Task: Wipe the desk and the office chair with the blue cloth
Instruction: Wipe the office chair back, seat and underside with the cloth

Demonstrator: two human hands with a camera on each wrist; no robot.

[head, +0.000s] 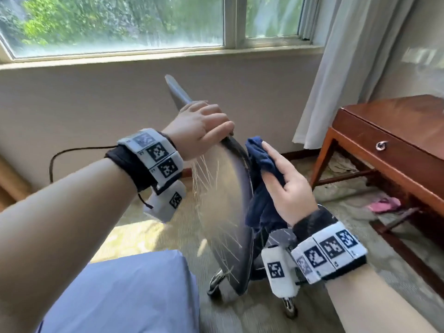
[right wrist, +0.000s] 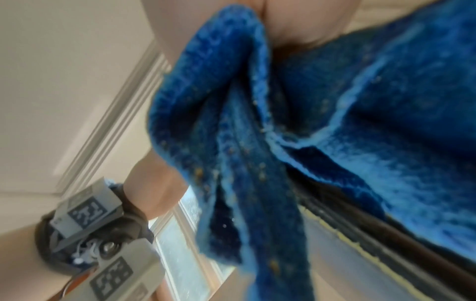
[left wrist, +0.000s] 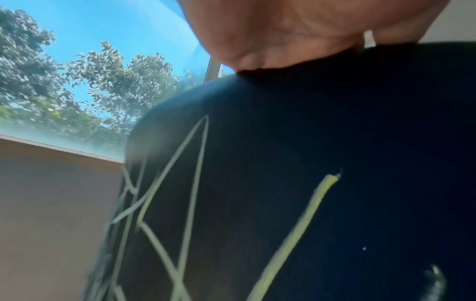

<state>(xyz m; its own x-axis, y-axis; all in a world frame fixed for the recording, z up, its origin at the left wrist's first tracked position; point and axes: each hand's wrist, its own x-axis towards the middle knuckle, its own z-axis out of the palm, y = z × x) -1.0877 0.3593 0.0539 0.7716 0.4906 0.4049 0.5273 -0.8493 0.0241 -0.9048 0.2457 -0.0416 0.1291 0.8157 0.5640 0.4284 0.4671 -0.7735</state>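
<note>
1. Chair back [head: 230,188] is standing edge-on to us, its long axis running from the top rim near the window down towards the wheels; our left hand [head: 199,128] is curling over the top rim in a clenched grip, steadying the chair.
2. We are pressing the blue cloth [head: 260,159] against the right-hand face of the chair back with our right hand [head: 286,183]; its fingers are lying nearly straight over the cloth, palm towards the chair, and the loose end is hanging down below the wrist.
3. We judge the next stroke is running along that long axis, downwards, and the right hand is the nearer one for it.
4. Desk [head: 394,131] is standing well apart to the right, its tabletop cut off by the frame edge.
5. We cannot see the chair seat, hidden behind the back and our arm, nor how much of the cloth is actually touching; the wrist views are blurring.
</note>
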